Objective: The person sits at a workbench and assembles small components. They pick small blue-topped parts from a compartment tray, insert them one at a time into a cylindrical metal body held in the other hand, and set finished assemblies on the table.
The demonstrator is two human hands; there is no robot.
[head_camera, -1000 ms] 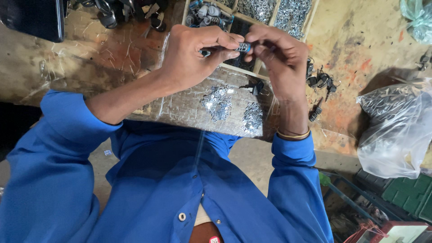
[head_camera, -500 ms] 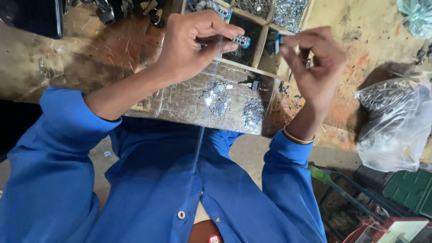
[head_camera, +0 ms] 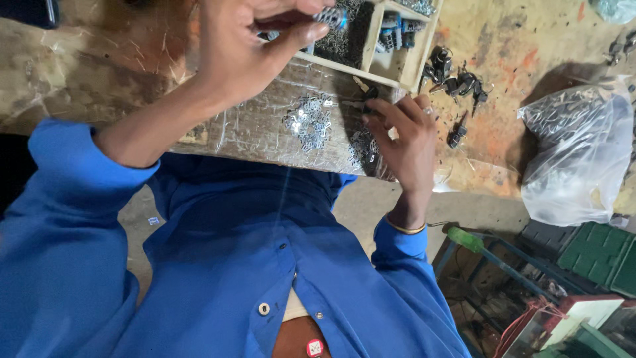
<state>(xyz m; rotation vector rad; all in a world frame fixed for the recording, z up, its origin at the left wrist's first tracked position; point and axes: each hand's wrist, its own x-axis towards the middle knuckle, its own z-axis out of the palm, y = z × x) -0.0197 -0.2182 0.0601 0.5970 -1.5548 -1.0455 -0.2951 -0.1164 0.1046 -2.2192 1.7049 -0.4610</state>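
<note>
Near the top centre, the left hand [head_camera: 248, 50] pinches a small metal part [head_camera: 331, 16] — the right hand [head_camera: 404, 136] has dropped away to the loose clips [head_camera: 308, 120], fingers curled.

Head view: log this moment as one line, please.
left hand: pinches small metal part in fingers | right hand: over loose metal pieces on workbench | wooden tray: behind

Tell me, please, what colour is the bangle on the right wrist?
Gold-coloured bangle, shown in the head view.
</note>
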